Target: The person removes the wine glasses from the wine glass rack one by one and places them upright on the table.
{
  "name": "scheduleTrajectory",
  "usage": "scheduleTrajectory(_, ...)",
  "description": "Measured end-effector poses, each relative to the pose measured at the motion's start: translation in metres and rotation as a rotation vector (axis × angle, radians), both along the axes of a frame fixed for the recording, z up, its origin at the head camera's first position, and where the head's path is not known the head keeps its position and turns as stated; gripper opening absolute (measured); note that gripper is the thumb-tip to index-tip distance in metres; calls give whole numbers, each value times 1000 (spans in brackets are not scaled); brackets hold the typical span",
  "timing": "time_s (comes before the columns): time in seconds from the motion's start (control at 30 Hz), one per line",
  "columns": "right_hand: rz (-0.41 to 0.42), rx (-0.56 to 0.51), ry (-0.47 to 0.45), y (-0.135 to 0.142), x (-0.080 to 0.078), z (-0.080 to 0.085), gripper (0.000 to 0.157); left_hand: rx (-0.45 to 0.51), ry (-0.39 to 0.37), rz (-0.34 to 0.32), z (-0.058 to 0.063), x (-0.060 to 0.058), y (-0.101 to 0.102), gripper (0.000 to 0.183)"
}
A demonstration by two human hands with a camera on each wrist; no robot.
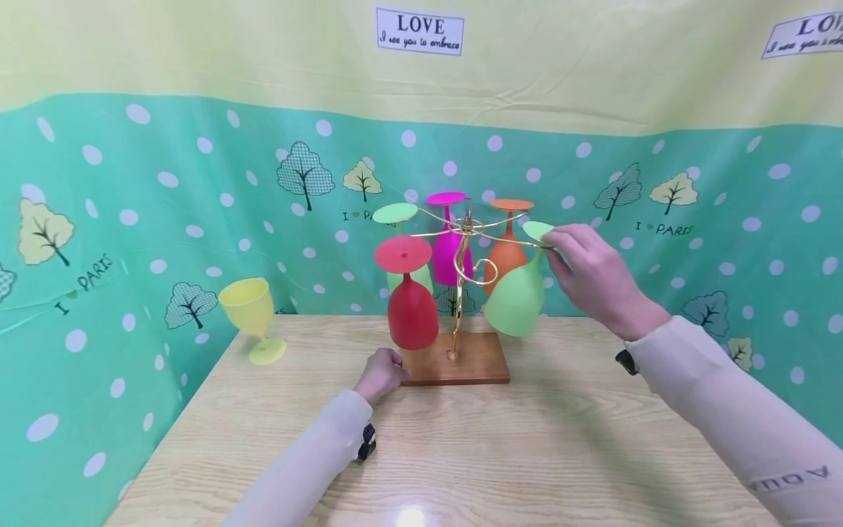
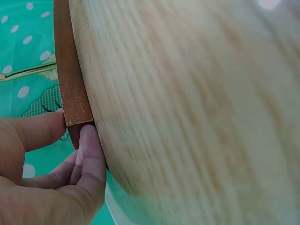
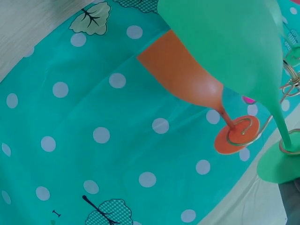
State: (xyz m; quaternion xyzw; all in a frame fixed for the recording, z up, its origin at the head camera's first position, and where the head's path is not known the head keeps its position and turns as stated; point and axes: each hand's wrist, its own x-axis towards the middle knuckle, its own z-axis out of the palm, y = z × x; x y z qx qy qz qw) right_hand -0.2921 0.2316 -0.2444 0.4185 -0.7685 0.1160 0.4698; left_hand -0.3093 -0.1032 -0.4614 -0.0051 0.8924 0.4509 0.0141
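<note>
A gold wire glass rack [image 1: 459, 311] rises from a brown wooden base [image 1: 484, 359] on the table. My left hand [image 1: 382, 375] pinches the base's near left corner; the left wrist view shows thumb and fingers on either side of the wood [image 2: 72, 70]. At the rack's right, my right hand [image 1: 596, 274] grips the foot of a light green goblet [image 1: 516, 298]. This goblet hangs upside down and tilted, its stem within a wire loop in the right wrist view. Most of the right hand lies outside that view.
Upside down on other arms hang a red goblet [image 1: 413, 315], a magenta goblet [image 1: 451, 256], an orange goblet [image 1: 506, 260] and a second light green goblet [image 1: 395, 213]. A yellow goblet [image 1: 246, 304] stands upright at the table's left edge. Behind is a patterned curtain [image 1: 217, 161].
</note>
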Motion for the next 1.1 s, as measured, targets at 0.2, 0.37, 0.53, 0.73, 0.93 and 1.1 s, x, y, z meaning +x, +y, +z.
scheduleTrajectory(0.2,2,-4,12,5,1,3,26,-5,-5,9,1,2,1,30)
scheduleTrajectory(0.37,-17,-9,53,9,1,5,21,-8,-4,12,0,2,0,26)
scheduleTrajectory(0.53,-33,-25,89,9,3,6,19,-15,5,10,-1,1,1,28)
scheduleTrajectory(0.73,-34,-36,108,7,6,9,18,-21,7,11,-2,1,1,27)
scheduleTrajectory(0.93,-20,-37,120,4,9,13,16,-22,8,12,0,3,1,21)
scheduleTrajectory(1.1,-13,-37,125,-1,10,16,15,-20,5,10,0,2,2,26)
